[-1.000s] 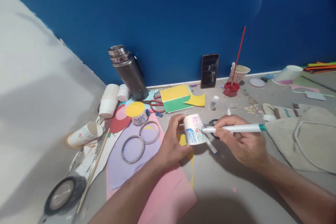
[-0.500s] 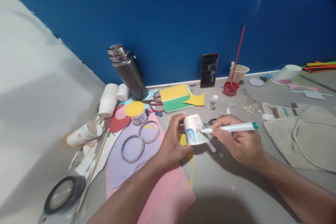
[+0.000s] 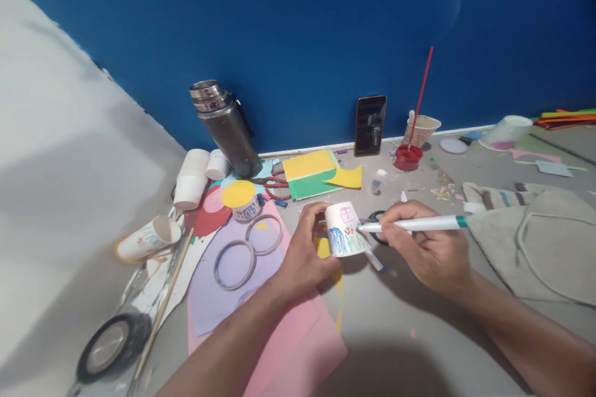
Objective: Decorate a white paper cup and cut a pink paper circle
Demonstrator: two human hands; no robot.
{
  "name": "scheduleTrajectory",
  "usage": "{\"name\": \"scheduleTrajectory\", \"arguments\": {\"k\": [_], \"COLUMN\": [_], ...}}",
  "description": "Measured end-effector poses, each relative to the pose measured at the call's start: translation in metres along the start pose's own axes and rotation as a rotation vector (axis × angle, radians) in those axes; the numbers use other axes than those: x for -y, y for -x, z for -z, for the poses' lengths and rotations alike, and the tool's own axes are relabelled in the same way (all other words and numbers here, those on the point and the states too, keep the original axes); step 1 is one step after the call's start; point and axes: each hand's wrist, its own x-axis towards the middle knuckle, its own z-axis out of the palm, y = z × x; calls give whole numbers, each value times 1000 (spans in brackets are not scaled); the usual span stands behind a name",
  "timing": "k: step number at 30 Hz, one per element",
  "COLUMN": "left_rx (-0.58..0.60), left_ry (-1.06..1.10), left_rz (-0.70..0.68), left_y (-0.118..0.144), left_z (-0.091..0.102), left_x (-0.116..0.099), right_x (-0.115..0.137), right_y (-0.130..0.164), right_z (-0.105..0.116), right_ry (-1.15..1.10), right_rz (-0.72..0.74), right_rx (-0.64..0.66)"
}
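My left hand [image 3: 307, 248] is closed round the side of a small white paper cup [image 3: 342, 214], held upside down and slightly tilted. Drawn on the cup are a pink window, a blue scribbled shape, red flowers and green strokes. Between thumb and fingers, my right hand [image 3: 428, 248] grips a white felt-tip marker [image 3: 419, 223] with a green end. The marker's tip meets the cup's right side by the green strokes. Below the cup lies another marker [image 3: 375, 260] with a blue end. Dark scissor handles [image 3: 379, 223] show partly behind my right fingers.
Left lie purple paper [image 3: 209, 298] with two tape rings [image 3: 235, 265], pink paper [image 3: 298, 347], a yellow-topped cup [image 3: 242, 198] and black tape [image 3: 114, 347]. Along the blue wall stand a steel flask [image 3: 228, 130], a phone [image 3: 370, 126] and a red pot [image 3: 408, 158]. Right lies a cloth bag [image 3: 554, 242].
The right hand and marker have shifted slightly right, the tip now a little higher on the cup. More green strokes show on the cup's right side. The left hand keeps its hold.
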Motion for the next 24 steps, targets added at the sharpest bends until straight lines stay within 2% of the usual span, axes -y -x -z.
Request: {"name": "scheduleTrajectory", "arguments": {"k": [24], "left_rx": [4], "left_ry": [22], "left_rz": [-1], "left_y": [-1], "left_z": [0], "left_x": [-2], "right_x": [3], "right_y": [1], "right_z": [-1], "right_ry": [10], "right_rz": [-23], "right_rx": [7]}}
